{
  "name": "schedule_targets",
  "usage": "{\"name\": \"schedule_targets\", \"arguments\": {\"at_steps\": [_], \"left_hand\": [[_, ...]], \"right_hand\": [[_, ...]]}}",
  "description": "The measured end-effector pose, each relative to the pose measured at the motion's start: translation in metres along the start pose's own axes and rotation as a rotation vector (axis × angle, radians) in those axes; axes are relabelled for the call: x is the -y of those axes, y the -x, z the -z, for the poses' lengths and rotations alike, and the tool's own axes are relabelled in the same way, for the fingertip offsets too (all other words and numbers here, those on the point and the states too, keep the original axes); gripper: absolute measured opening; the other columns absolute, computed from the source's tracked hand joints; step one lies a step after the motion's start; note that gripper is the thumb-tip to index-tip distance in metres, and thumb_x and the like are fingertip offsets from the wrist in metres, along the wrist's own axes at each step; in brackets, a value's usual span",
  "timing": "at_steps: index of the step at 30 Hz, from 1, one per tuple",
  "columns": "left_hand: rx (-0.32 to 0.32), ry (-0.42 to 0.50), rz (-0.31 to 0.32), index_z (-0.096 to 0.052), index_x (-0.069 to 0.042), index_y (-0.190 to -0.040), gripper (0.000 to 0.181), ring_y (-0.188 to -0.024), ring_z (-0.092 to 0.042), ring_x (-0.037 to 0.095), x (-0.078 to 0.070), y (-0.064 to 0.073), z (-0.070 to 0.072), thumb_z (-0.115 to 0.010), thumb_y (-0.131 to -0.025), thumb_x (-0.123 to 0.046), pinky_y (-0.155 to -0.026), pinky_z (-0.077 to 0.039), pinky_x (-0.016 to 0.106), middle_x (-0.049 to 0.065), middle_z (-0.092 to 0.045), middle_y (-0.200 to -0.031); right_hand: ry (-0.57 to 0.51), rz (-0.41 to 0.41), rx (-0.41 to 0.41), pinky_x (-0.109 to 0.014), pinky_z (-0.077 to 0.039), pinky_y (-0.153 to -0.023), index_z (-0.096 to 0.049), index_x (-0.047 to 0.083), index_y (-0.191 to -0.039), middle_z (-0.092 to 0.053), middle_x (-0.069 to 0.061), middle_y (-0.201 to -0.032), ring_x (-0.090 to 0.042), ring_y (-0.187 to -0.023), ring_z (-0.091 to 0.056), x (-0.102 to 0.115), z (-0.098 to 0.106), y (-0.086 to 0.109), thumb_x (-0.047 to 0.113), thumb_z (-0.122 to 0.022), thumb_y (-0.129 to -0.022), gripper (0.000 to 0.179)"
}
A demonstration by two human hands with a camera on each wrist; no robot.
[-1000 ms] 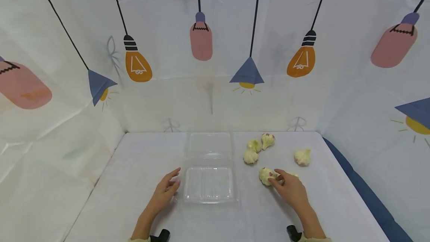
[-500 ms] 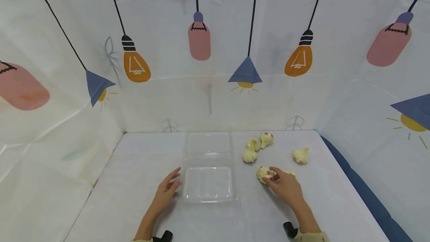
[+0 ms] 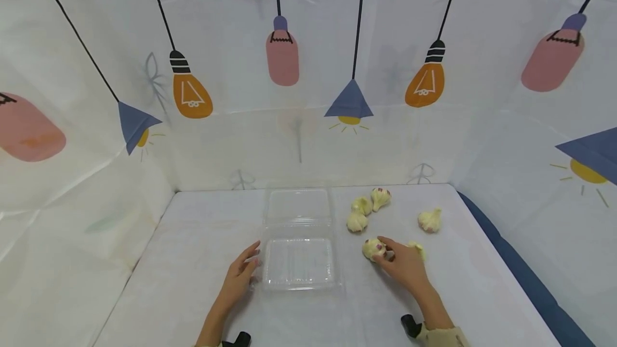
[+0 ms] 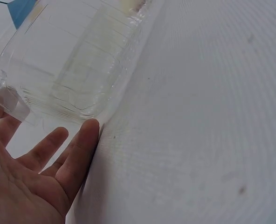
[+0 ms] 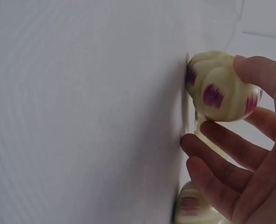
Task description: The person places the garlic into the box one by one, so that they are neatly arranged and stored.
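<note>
My right hand (image 3: 402,265) pinches a pale garlic bulb (image 3: 374,249) with purple marks between thumb and fingers, low over the white table. The right wrist view shows the thumb on the bulb (image 5: 219,88) and the other fingers loosely bent below. Another bulb (image 3: 416,249) lies partly hidden behind this hand. My left hand (image 3: 236,278) is at the left side of a clear plastic clamshell box (image 3: 299,286), fingers relaxed. In the left wrist view its fingertips are right by the box's edge (image 4: 58,112); whether they press on it I cannot tell. The box lies with its lid folded back.
Several more garlic bulbs lie on the table (image 3: 202,229): a cluster with this bulb (image 3: 357,222) right of the lid, and a single bulb (image 3: 429,220) farther right. White sheeting (image 3: 231,138) with printed lamps closes off the back and sides.
My right hand has moved a little to the left with the garlic bulb, toward the box. The left hand stays by the box. The head view has shifted slightly.
</note>
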State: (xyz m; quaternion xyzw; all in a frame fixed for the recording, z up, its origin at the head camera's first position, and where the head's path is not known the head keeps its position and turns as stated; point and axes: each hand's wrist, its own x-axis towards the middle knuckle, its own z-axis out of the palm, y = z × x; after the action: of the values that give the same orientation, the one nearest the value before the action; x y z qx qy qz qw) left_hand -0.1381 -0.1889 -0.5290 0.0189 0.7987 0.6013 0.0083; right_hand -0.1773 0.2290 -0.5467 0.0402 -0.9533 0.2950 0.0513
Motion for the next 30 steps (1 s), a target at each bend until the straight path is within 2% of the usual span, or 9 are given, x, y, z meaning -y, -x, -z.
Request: {"name": "schedule_targets", "arguments": {"at_steps": [8, 14, 17, 20, 24, 27, 30], "left_hand": [[-0.015, 0.010, -0.019, -0.045, -0.002, -0.144, 0.042, -0.107, -0.056, 0.043, 0.001, 0.000, -0.002, -0.049, -0.102, -0.006, -0.071, -0.052, 0.038, 0.029, -0.048, -0.131], [-0.010, -0.020, -0.016, -0.045, -0.002, -0.143, 0.042, -0.108, -0.057, 0.042, 0.002, 0.000, -0.002, -0.049, -0.102, -0.008, -0.073, -0.053, 0.037, 0.028, -0.050, -0.129], [-0.024, -0.016, -0.023, -0.045, -0.001, -0.143, 0.042, -0.106, -0.058, 0.042, 0.010, 0.000, 0.000, -0.050, -0.102, -0.006, -0.071, -0.053, 0.039, 0.028, -0.051, -0.128], [-0.033, 0.001, -0.030, -0.046, -0.003, -0.143, 0.042, -0.106, -0.058, 0.041, 0.026, -0.003, 0.001, -0.050, -0.102, -0.007, -0.070, -0.053, 0.038, 0.027, -0.052, -0.129], [-0.036, 0.009, -0.045, -0.046, -0.007, -0.144, 0.042, -0.105, -0.058, 0.037, 0.041, -0.008, 0.000, -0.050, -0.102, -0.011, -0.069, -0.053, 0.035, 0.024, -0.052, -0.130], [-0.042, -0.003, -0.051, -0.046, -0.008, -0.144, 0.042, -0.105, -0.059, 0.036, 0.042, -0.010, -0.002, -0.051, -0.102, -0.013, -0.069, -0.053, 0.035, 0.022, -0.053, -0.129], [-0.041, -0.007, -0.054, -0.045, -0.007, -0.144, 0.042, -0.105, -0.058, 0.039, 0.036, -0.011, -0.004, -0.050, -0.102, -0.011, -0.069, -0.054, 0.037, 0.024, -0.052, -0.129]], "right_hand": [[-0.098, 0.067, -0.041, -0.038, -0.052, -0.074, -0.064, 0.014, -0.128, -0.066, -0.009, -0.118, -0.018, -0.086, -0.066, 0.004, -0.004, 0.004, 0.012, -0.080, -0.078, 0.053], [-0.113, 0.183, -0.129, -0.036, -0.050, -0.070, -0.066, 0.007, -0.118, -0.067, -0.008, -0.111, -0.019, -0.085, -0.063, 0.003, -0.010, 0.006, -0.004, -0.082, -0.069, 0.053], [-0.156, 0.196, -0.120, -0.034, -0.050, -0.070, -0.065, 0.005, -0.115, -0.067, -0.008, -0.110, -0.022, -0.089, -0.062, 0.005, -0.013, 0.007, -0.008, -0.081, -0.067, 0.052], [-0.216, 0.153, -0.072, -0.032, -0.051, -0.070, -0.064, 0.009, -0.112, -0.066, -0.006, -0.109, -0.023, -0.092, -0.062, 0.007, -0.013, 0.008, -0.005, -0.083, -0.068, 0.050], [-0.284, 0.072, -0.045, -0.034, -0.053, -0.071, -0.064, 0.016, -0.105, -0.066, -0.002, -0.106, -0.025, -0.095, -0.065, 0.011, -0.011, 0.008, 0.012, -0.088, -0.071, 0.042], [-0.318, 0.008, -0.041, -0.037, -0.054, -0.075, -0.063, 0.017, -0.098, -0.066, -0.002, -0.103, -0.027, -0.097, -0.066, 0.013, -0.009, 0.008, 0.022, -0.087, -0.073, 0.035], [-0.352, -0.044, -0.035, -0.037, -0.054, -0.077, -0.062, 0.015, -0.097, -0.066, -0.004, -0.105, -0.028, -0.099, -0.065, 0.013, -0.008, 0.007, 0.021, -0.086, -0.074, 0.033]]}}
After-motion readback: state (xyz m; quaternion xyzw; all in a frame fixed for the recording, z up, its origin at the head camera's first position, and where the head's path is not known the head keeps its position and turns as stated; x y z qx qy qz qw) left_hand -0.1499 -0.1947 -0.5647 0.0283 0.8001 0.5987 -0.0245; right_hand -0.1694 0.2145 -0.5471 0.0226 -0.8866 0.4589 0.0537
